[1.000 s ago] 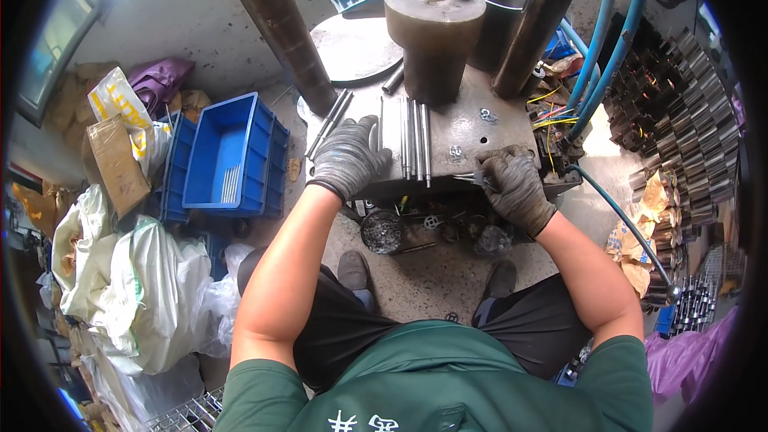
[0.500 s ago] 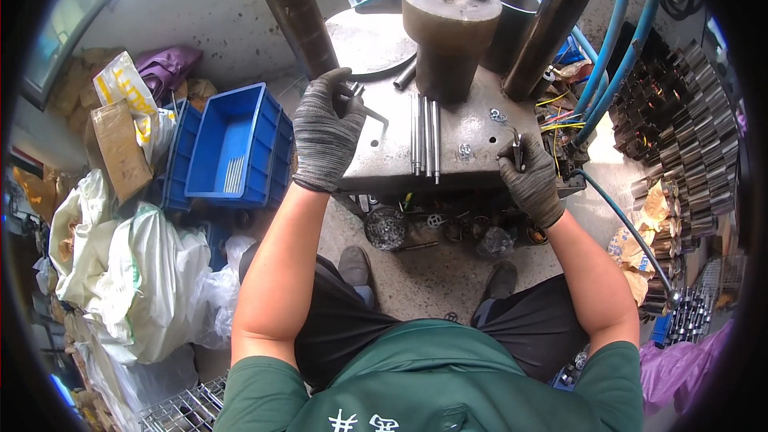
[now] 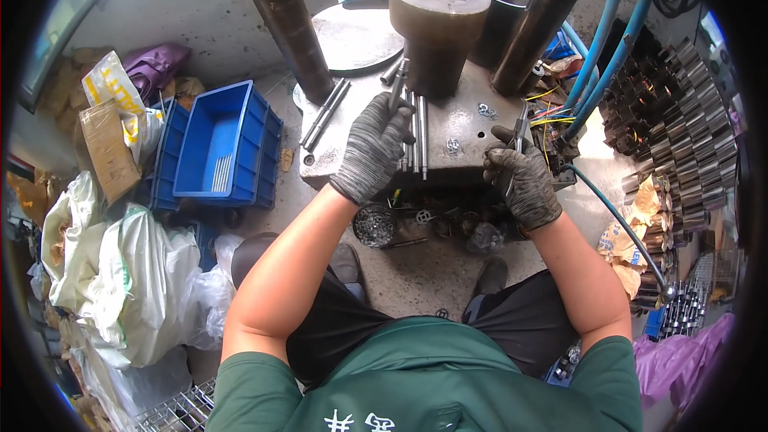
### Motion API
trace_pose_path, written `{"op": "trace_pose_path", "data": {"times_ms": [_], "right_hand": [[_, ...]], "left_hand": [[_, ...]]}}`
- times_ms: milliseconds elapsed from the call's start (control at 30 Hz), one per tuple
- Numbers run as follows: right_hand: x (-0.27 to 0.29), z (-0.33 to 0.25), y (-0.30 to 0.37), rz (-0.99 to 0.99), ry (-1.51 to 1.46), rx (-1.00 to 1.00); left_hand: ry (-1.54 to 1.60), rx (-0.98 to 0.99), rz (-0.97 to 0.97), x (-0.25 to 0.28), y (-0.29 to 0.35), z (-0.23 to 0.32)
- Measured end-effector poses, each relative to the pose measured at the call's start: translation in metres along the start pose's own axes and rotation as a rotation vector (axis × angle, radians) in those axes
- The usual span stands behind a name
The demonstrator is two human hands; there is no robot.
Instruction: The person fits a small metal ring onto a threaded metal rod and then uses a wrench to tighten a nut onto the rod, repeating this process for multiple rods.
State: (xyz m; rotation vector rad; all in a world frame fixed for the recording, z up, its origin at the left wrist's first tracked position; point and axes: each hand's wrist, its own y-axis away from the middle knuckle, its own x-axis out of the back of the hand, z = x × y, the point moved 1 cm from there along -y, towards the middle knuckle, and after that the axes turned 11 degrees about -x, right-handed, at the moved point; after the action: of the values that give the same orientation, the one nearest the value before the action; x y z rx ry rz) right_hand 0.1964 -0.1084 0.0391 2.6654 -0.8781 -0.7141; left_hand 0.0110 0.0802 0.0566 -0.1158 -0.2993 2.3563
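Note:
My left hand point(image 3: 373, 144), in a grey knitted glove, is closed around a thin metal rod point(image 3: 401, 80) that points up and away. Just right of it, several similar steel rods point(image 3: 423, 136) lie side by side on the metal machine table point(image 3: 458, 116), partly covered by the hand. Two more rods point(image 3: 325, 115) rest near the table's left edge. My right hand point(image 3: 524, 180), gloved too, grips a slim pair of pliers point(image 3: 521, 126), jaws upward, over the table's right front edge. Small shiny rings point(image 3: 454, 146) lie in little piles left of it.
A thick cylindrical block point(image 3: 438, 12) stands at the back between two dark steel columns point(image 3: 290, 24). To the left is a blue bin point(image 3: 212, 144) with several rods inside. Blue hoses point(image 3: 616, 40) and stacked metal tubes point(image 3: 688, 136) occupy the right. White sacks point(image 3: 148, 280) lie at lower left.
My left hand has moved right, from the table's left side to the middle rods, and now holds one up. The two left rods are uncovered. The pliers in my right hand stand more upright.

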Motion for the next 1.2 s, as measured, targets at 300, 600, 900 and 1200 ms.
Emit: {"op": "trace_pose_path", "data": {"times_ms": [300, 600, 900, 1200], "right_hand": [[-0.015, 0.018, 0.008, -0.149, -0.239, -0.251], [-0.021, 0.003, 0.019, -0.091, 0.052, -0.137], [-0.015, -0.005, 0.012, -0.111, 0.323, -0.085], [0.029, -0.010, -0.047, 0.341, 1.318, 0.433]], "left_hand": [[-0.320, -0.160, -0.326, -0.054, 0.026, 0.012], [-0.096, 0.021, -0.337, -0.054, 0.025, -0.003], [0.297, 0.297, -0.295, -0.048, 0.025, 0.009], [0.444, 0.366, -0.101, -0.036, 0.014, -0.006]]}}
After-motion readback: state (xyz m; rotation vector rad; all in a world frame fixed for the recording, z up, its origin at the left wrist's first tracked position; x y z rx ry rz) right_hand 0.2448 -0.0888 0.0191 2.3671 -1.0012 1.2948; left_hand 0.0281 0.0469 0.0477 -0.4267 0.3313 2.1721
